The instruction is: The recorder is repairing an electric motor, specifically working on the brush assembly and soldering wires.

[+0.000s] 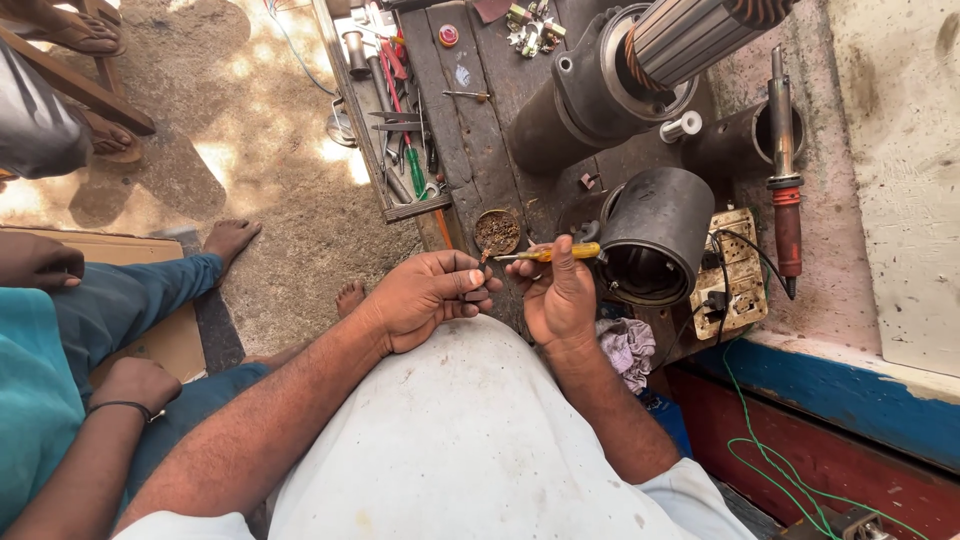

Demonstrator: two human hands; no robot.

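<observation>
Head view. The right hand (558, 298) is closing its fingers around a yellow-handled screwdriver (548, 253), holding it level with the tip pointing left. The left hand (425, 295) is curling its fingers inward and pinching a small dark part (478, 292) between thumb and fingertips; what the part is cannot be told. The screwdriver tip is reaching across the narrow gap to the left fingertips, so tool and part are sitting between the two hands, just above the person's white-clothed lap.

Both hands are hovering at the near edge of the bench (478, 150), a dark, worn wooden top. A small round tin (497, 231) of brownish bits is lying on the bench just beyond the left fingertips. A black cylinder housing (655, 232) is lying on its side just right of the right hand, its open mouth facing the person. A switch board (738, 270) is sitting against the housing's right side, with a green wire (760, 450) trailing down from it. A soldering iron (783, 170) with a red handle is resting toward the bench's right edge. A large motor (640, 70) is occupying the far right corner. A tray of hand tools (395, 120) is running along the left edge. A second person (60, 380) in teal is sitting at the left of the frame.
</observation>
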